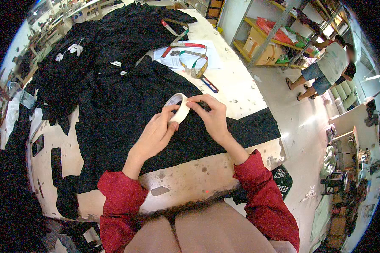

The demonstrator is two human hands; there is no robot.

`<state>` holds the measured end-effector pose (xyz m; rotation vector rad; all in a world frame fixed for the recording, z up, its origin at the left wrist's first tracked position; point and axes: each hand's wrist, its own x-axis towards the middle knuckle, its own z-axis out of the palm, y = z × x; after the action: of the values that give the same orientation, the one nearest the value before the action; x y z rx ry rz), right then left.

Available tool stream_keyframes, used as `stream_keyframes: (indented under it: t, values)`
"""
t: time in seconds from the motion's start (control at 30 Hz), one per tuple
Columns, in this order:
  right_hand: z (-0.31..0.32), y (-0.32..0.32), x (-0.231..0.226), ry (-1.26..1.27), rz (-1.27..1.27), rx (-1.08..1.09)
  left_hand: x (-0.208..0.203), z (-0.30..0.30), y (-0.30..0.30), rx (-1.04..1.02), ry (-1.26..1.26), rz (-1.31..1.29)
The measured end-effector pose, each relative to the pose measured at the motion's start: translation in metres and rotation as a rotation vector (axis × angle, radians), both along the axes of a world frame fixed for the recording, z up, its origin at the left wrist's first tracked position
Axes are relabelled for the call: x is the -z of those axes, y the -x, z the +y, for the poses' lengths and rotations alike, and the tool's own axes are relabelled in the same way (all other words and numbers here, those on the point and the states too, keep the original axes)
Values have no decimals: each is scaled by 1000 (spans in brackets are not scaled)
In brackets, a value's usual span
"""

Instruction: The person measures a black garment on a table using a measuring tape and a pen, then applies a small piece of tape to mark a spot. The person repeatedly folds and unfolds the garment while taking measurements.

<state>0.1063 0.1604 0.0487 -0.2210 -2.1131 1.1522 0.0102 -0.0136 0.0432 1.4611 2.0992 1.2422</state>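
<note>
Right, fingertips first: the left hand has its thumb and fingers pinched on the near rim of a roll of pale tape, fingers curled closed around it; the right hand meets it from the other side, fingers bent over the top of the roll and thumb pressed at its edge, so both hands grip the same roll between them; the roll stands on edge, tilted, its hollow core facing up and to the left, held just above a spread of black fabric; whether a loose end of tape is lifted I cannot tell; out from the wrists, both forearms run back into red sleeves at the lower edge, above tan trousers; the black fabric covers most of a worn, pale worktable, its bare surface stained and chipped near the person; further up the table, more black garments are heaped, one carrying a small white bow; beyond the hands lies a coloured measuring tape, looped over a sheet of white paper; off to the right, well apart, metal shelving holds a cardboard box and bags, and another person in a pale top and shorts stands on the light floor beside it.
</note>
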Motion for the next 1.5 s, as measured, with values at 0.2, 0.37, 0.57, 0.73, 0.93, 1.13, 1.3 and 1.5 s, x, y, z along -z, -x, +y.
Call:
stream_keyframes:
  t: [0.2, 0.37, 0.57, 0.73, 0.93, 1.13, 1.3, 1.5]
  values:
    - [-11, -13, 3, -261, 90, -83, -2, -2, 15, -87, -38, 29]
    - [-13, -8, -4, -7, 97, 38, 0, -13, 3, 0, -195, -71]
    - [-3, -10, -15, 59, 88, -87, 9, -5, -6, -13, -174, -258]
    - [-19, -20, -28, 136, 105, -69, 17, 4, -22, 37, -417, -700]
    - [2, -24, -31, -19, 95, -213, 17, 3, -23, 124, -455, -718]
    - [12, -24, -32, -163, 125, -310, 32, -1, -13, 140, -453, -601]
    - [10, -21, -29, -266, 166, -260, 23, -1, -17, 77, -443, -739]
    - [8, -18, -14, -383, 124, -207, 15, -8, 1, -10, -184, -255]
